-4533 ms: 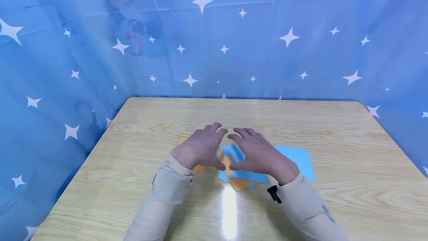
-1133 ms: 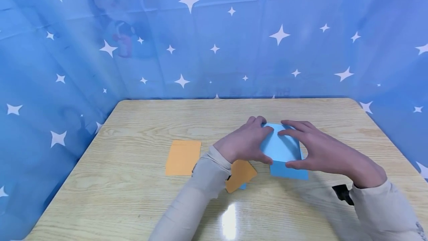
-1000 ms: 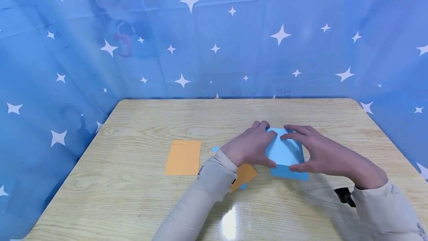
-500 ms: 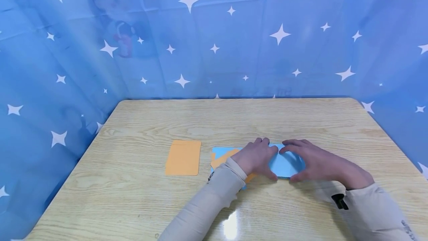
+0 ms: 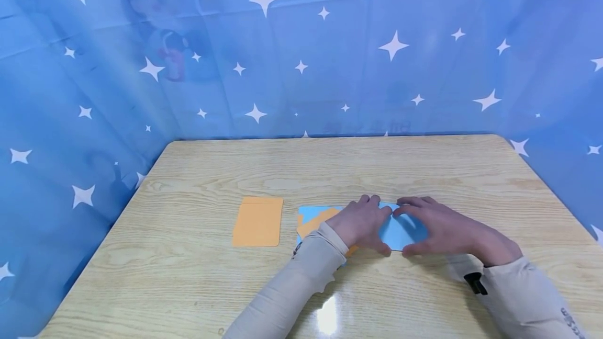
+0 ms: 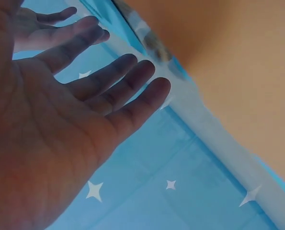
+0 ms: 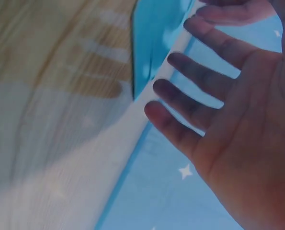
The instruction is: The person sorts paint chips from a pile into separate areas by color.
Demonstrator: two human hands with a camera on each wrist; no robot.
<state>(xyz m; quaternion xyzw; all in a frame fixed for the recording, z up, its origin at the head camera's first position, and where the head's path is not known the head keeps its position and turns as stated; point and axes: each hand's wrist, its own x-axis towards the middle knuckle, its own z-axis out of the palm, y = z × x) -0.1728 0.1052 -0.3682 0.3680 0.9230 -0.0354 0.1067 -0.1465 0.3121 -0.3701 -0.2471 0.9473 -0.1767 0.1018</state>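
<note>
Blue card (image 5: 400, 232): your left hand (image 5: 360, 224) at its 9 o'clock, your right hand (image 5: 443, 229) at 3, each with fingers and thumb apart. Orange card (image 5: 257, 222): farther toward 9.

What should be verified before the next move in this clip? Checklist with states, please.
1. Left hand fingers not curled round anything: ok.
2. Right hand likewise: ok.
3. Blue rectangle between the hands: ok.
4. Fingertips clear of it: cannot tell.
5. Orange rectangle apart from the overlapping cards: ok.
6. Overlapping cards fully visible: not ok, left hand and sleeve cover part.
</note>
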